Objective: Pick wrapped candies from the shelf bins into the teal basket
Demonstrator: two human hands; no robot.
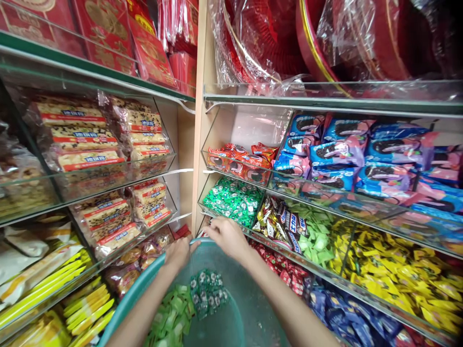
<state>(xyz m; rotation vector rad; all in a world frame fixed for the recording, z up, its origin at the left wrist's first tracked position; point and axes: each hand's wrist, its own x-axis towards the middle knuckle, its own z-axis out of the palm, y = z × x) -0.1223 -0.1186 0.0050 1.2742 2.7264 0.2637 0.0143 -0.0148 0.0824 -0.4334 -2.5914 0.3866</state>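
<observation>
Basin: wide, round, teal-green plastic basin (220, 330), below and between the forearms, its far rim facing the corner of the shelving; circular, so no long axis to align.
Left hand (179, 253): grasping the basin at the far-left rim, thumb laid toward the inside.
Right hand (227, 238): fingers bent at the far rim, just beside the left hand; whether they clasp the rim cannot be told.
Basin contents: light-green wrapped sweets (171, 315) at the near left; dark-green shiny wrapped sweets (209, 291) in a compact cluster beside them, toward the middle.
Governing relation: basin rim to shelf front. The rim sits low, close before the shelves; the clear-fronted compartment of bright-green foil-wrapped sweets (233, 200) lies beyond and above the right hand.
Nearer hand: right, relative to that compartment; the left hand is nearer the left-hand shelving.
Right clearance: red wrapped sweets (282, 270) lie beyond the right forearm, on the lower shelf.
</observation>
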